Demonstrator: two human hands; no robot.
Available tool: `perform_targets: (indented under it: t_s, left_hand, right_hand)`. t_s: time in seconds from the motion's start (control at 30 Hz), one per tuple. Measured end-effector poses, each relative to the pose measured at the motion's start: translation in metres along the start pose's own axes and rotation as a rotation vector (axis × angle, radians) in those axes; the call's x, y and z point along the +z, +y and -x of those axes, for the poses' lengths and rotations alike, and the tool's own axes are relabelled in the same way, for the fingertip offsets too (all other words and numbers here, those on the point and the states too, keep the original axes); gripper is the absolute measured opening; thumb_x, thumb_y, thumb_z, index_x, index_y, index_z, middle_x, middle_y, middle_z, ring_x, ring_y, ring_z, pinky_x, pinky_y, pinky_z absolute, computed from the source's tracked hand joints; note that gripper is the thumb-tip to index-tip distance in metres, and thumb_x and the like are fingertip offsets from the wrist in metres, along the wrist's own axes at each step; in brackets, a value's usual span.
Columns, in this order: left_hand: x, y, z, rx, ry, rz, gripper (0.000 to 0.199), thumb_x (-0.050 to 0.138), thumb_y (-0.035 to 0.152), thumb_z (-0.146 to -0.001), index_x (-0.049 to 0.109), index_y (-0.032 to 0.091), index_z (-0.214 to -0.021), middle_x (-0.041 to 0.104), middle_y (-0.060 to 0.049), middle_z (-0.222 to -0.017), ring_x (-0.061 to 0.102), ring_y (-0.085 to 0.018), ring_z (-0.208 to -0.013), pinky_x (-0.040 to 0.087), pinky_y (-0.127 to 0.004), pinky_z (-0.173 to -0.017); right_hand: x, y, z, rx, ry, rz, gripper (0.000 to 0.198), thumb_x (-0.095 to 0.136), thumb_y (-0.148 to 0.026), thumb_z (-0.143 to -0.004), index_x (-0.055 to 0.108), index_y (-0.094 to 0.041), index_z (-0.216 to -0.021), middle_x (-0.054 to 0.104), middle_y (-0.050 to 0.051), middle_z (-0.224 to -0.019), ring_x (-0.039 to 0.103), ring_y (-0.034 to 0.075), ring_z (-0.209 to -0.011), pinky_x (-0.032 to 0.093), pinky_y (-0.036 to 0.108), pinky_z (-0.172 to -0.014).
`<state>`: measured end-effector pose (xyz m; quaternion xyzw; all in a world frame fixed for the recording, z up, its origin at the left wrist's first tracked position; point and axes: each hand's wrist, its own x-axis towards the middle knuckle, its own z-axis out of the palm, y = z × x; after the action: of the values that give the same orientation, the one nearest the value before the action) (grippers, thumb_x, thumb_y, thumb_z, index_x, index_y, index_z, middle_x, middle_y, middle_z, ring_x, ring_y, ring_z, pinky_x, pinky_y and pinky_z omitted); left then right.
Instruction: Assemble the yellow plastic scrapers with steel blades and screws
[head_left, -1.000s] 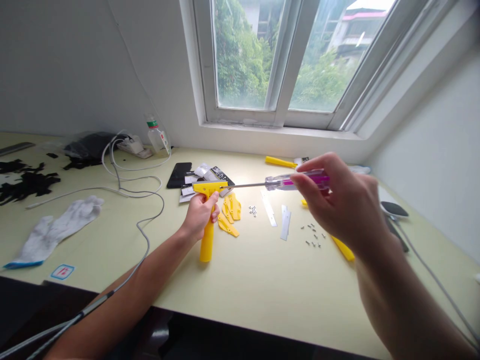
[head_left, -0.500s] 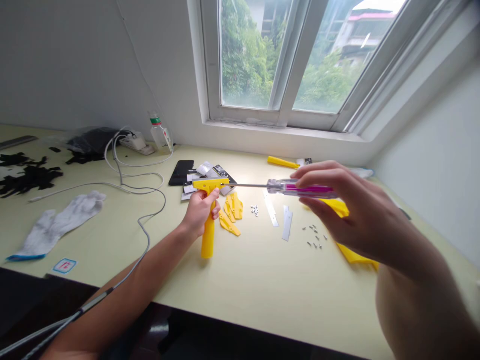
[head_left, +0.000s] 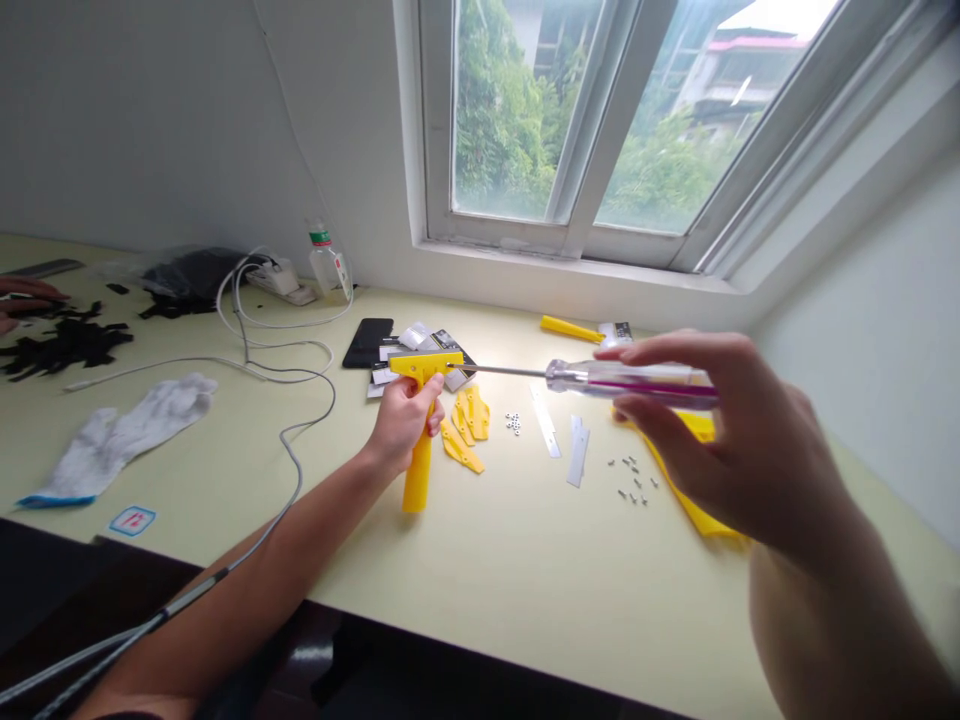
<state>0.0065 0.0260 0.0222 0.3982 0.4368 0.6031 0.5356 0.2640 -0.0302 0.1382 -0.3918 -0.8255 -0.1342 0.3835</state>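
1. Left hand (head_left: pixel 405 420) wrapped tight round the stem of the yellow plastic T-shaped scraper handle (head_left: pixel 420 420), standing it upright with its foot on the pale yellow surface (head_left: pixel 525 560), near the middle of the view.
2. Right hand (head_left: pixel 720 440) curled loosely round the clear-and-magenta grip of the long-shafted screwdriver (head_left: pixel 600 378), at 3 o'clock from the scraper; shaft level, tip meeting the head's right end.
3. Best kept in line: shaft square to the screw, tip pressed in firmly before turning, left grip locked so the head cannot twist or tip.
4. Worth turning slowly; a slip would likely mar the soft plastic.
5. Spare parts close by: flat yellow plastic clamp plates (head_left: pixel 465 425) just at 3 o'clock of the left hand, small silvery nuts (head_left: pixel 513 422) beyond them, two thin steel blades (head_left: pixel 559 440), tiny dark screws (head_left: pixel 631 478) at 4 o'clock.
6. Hard to make out: the screw itself and the tip's seating, too small to tell.
7. Partly hidden under the right hand: another yellow plastic piece (head_left: pixel 701 510).
8. Cut off at 9 o'clock: fingertips of another person (head_left: pixel 22 297) by black scraps (head_left: pixel 64 345).
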Motion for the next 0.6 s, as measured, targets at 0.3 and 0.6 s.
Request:
perform_targets:
  t_s: [0.3,0.6]
  left_hand:
    - [0.001,-0.005,0.001,0.063,0.022,-0.109,0.027,0.071,0.033,-0.080,0.050,0.017,-0.075,0.040,0.008,-0.053,0.038,-0.005,-0.038,0.031,-0.018,-0.037]
    - [0.000,-0.005,-0.001,0.063,0.052,-0.127,0.027,0.073,0.033,-0.078,0.051,0.017,-0.074,0.043,0.007,-0.057,0.040,-0.004,-0.038,0.032,-0.018,-0.036]
  right_hand:
    - [0.002,0.010,0.000,0.082,0.010,-0.061,0.025,0.063,-0.039,-0.088,0.056,-0.026,-0.109,0.072,0.004,-0.094,0.070,0.020,-0.075,0.054,0.032,-0.058]
    - [0.018,0.014,-0.003,0.067,0.134,-0.072,0.017,0.060,-0.035,-0.091,0.057,-0.027,-0.105,0.071,0.002,-0.091,0.068,0.017,-0.069,0.053,0.030,-0.057]
